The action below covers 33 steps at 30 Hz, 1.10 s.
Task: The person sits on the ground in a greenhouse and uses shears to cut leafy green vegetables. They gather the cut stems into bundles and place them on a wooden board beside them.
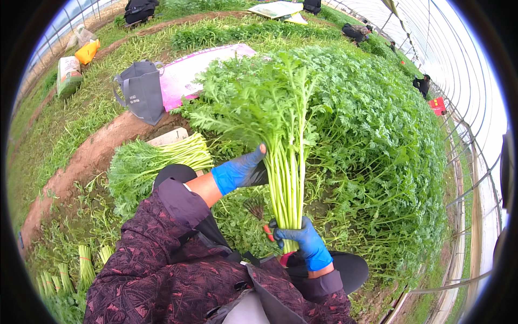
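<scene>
A leafy bunch of greens, likely garland chrysanthemum (285, 178), stands nearly upright before me, leaves up and pale stems down. My left hand (243, 168), in a blue glove with the thumb tip bare, holds it below the leaves; its fingers are hidden behind the stems. Lower down, my right hand (303, 239), also gloved in blue, grips the stem ends. A red handle (268, 233) shows beside the right fingers, close to dark thin tines (255, 207); whether the hand touches it I cannot tell. More cut greens (184, 152) lie in a pile by my left knee.
Dense growing greens (384, 133) fill the right side. A grey bag (141, 91) and a pink sheet (198, 73) lie ahead left, beyond a board (169, 137). Banded bunches (85, 265) stand at lower left. Several people crouch farther off, under a hooped greenhouse frame (477, 154).
</scene>
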Each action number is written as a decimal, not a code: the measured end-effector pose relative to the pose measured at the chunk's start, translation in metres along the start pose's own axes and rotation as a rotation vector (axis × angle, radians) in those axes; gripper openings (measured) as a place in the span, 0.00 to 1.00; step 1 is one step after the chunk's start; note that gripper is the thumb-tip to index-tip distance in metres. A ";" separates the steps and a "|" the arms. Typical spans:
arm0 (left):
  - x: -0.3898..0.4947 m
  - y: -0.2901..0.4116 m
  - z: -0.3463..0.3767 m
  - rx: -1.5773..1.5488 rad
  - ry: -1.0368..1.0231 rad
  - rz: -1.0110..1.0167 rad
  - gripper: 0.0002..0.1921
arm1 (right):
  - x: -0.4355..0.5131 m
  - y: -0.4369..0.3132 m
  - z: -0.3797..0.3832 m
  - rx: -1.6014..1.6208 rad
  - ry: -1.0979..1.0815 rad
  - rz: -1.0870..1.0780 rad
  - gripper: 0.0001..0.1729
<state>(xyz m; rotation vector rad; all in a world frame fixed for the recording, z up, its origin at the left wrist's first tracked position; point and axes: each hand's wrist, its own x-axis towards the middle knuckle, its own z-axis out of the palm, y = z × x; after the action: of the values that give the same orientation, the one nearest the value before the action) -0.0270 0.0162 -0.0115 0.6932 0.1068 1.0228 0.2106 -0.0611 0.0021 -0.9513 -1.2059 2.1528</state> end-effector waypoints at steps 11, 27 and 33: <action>-0.054 -0.080 0.003 1.314 -0.281 -0.824 0.42 | -0.063 -0.125 -0.052 -2.196 0.632 -0.196 0.15; -0.025 -0.060 0.138 1.136 -0.340 0.473 0.34 | -0.073 -0.179 -0.009 -2.497 0.461 -0.455 0.14; 0.010 -0.041 0.153 1.695 0.217 0.696 0.56 | -0.051 -0.183 0.063 -2.485 0.059 -0.357 0.03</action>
<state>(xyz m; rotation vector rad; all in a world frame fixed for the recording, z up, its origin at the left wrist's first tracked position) 0.0685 -0.0627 0.0871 2.2468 1.0611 1.5561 0.2095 -0.0402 0.2011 -1.0237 -3.1725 -0.7316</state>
